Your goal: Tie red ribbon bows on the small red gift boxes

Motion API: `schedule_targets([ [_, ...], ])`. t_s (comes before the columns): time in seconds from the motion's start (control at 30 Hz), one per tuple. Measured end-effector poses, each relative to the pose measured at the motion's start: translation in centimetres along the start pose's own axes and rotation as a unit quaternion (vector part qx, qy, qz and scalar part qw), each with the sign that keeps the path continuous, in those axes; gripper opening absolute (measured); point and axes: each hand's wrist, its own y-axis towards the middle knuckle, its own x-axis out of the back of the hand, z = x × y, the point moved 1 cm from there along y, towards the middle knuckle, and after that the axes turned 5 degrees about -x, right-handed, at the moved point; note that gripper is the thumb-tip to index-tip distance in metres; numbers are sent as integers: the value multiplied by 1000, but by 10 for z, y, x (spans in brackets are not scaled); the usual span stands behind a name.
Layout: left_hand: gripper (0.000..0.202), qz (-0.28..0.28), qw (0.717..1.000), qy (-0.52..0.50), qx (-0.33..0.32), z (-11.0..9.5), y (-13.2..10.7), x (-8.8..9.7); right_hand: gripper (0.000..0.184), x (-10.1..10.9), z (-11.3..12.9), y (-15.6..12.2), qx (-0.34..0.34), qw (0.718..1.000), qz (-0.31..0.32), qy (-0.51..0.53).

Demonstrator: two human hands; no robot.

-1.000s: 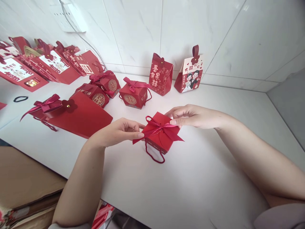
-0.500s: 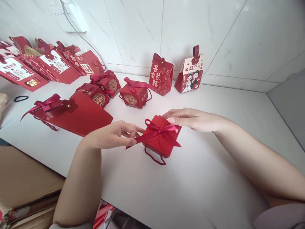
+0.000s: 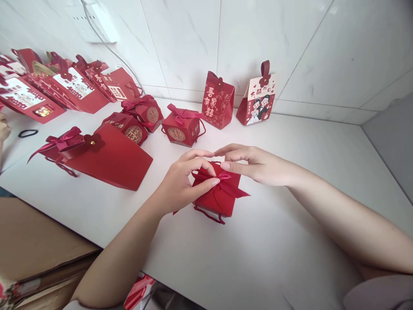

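A red gift box (image 3: pixel 230 204) stands on the white table, with a cord handle (image 3: pixel 208 215) drooping at its near side. Across its lid is tied a red satin ribbon bow (image 3: pixel 230 189). My left hand (image 3: pixel 189 181) lies over the box's left part, thumb and forefinger pinching the bow near its knot and hiding much of it. Over the back right corner hovers my right hand (image 3: pixel 247 163), thumb and fingers apart, the thumb tip close to the bow's right loop. Whether that thumb touches the ribbon I cannot tell.
Behind stand finished-looking red boxes with bows, one (image 3: pixel 182 129) nearest, and two peaked boxes (image 3: pixel 217 103) by the tiled wall. A large red bag (image 3: pixel 116 159) lies left. Flat bags (image 3: pixel 77 88) crowd the back left. Another person's hand (image 3: pixel 3 129) shows at the left edge.
My left hand has moved right and up, from the ribbon's left tail to the bow's knot. My right hand has shifted slightly left. The box has turned a little.
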Motion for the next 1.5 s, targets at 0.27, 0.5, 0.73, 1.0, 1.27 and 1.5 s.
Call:
schedule_targets([
  [0.27,14,27,997,-34,70,5,1,-5,21,-6,-1,1,76,984,-141,-81],
  [0.5,13,11,996,-34,86,8,2,-3,47,6,7,-13,-183,979,27,-83],
  [0.73,13,8,996,-24,85,9,3,-3,39,8,1,-9,-171,960,222,31],
  [1.0,14,17,996,-16,89,10,2,-3,38,22,-4,-14,-175,936,302,-46],
  [1.27,24,37,996,-84,-20,15,1,14,32,37,-5,-12,-114,985,127,-38],
  [1.5,12,53,993,-20,-107,22,-1,30,32,15,-16,7,12,996,-27,82],
])
